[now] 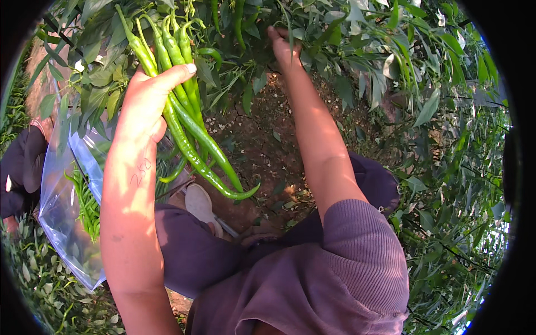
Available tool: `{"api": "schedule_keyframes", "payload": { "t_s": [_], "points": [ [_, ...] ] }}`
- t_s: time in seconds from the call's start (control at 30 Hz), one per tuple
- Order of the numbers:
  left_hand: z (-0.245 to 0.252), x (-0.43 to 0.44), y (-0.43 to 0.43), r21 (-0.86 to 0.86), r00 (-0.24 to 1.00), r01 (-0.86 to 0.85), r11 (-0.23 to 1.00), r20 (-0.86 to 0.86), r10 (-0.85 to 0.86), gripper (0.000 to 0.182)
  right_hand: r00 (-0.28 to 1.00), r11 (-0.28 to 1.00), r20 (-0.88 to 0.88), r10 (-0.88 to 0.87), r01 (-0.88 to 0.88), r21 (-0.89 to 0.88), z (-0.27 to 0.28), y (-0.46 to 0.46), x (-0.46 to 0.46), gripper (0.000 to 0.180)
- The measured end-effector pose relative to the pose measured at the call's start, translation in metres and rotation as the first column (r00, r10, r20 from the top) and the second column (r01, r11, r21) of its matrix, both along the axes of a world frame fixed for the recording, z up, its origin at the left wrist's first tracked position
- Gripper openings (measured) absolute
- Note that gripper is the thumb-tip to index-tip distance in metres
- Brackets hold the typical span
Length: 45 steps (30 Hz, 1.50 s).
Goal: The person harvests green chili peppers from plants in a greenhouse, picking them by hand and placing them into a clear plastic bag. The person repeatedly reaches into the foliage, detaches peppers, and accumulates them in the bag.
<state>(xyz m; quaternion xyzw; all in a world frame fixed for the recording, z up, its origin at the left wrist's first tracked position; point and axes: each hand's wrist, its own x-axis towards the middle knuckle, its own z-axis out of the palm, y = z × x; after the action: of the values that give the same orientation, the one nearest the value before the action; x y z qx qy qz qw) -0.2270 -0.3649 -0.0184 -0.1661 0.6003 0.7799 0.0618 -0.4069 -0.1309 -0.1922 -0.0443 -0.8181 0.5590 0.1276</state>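
My left hand (153, 94) grips a bunch of several long green chili peppers (194, 157), stems up and curved tips hanging down to the right. My right hand (287, 44) reaches in among the leaves of a pepper plant (331, 42) at the top; its fingers are partly hidden by foliage and shade, so whether it holds anything does not show. Between the hands, more green peppers (238, 25) hang on the plant.
A clear plastic bag (63, 209) with many green peppers (86, 205) stands left of my left forearm. Another person (25, 167) is at the far left edge. Pepper plants (452, 201) line the right side. Below lie bare soil (268, 138) with fallen petals and my light shoe (199, 203).
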Motion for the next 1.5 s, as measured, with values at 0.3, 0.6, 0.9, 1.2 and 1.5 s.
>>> {"api": "schedule_keyframes", "payload": {
  "t_s": [0.3,0.6,0.9,1.2,1.5],
  "points": [
    [-0.004,-0.003,0.001,-0.022,1.0,0.003,1.0,-0.013,-0.004,0.025,0.613,0.863,-0.753,-0.237,-0.224,-0.453,0.101,0.007,0.087,0.014],
    [-0.011,-0.003,-0.004,-0.077,0.999,-0.011,0.997,-0.046,0.007,0.026,0.938,0.996,-0.338,0.08,-0.091,-0.017,0.144,-0.005,0.113,0.023],
    [-0.002,0.0,-0.003,-0.092,0.998,0.057,0.994,0.023,-0.055,0.029,0.883,0.981,0.441,-0.159,0.09,0.174,0.043,-0.051,-0.034,0.057],
    [-0.004,0.0,0.004,-0.054,0.999,-0.015,0.998,-0.04,0.013,0.033,0.975,0.982,0.174,-0.141,0.16,-0.101,0.011,-0.046,-0.041,0.066],
    [-0.006,-0.001,0.008,-0.057,0.997,0.014,0.998,-0.071,-0.018,0.026,0.856,0.777,0.498,-0.141,-0.216,0.591,0.039,-0.055,-0.062,0.066]
  ]
}}
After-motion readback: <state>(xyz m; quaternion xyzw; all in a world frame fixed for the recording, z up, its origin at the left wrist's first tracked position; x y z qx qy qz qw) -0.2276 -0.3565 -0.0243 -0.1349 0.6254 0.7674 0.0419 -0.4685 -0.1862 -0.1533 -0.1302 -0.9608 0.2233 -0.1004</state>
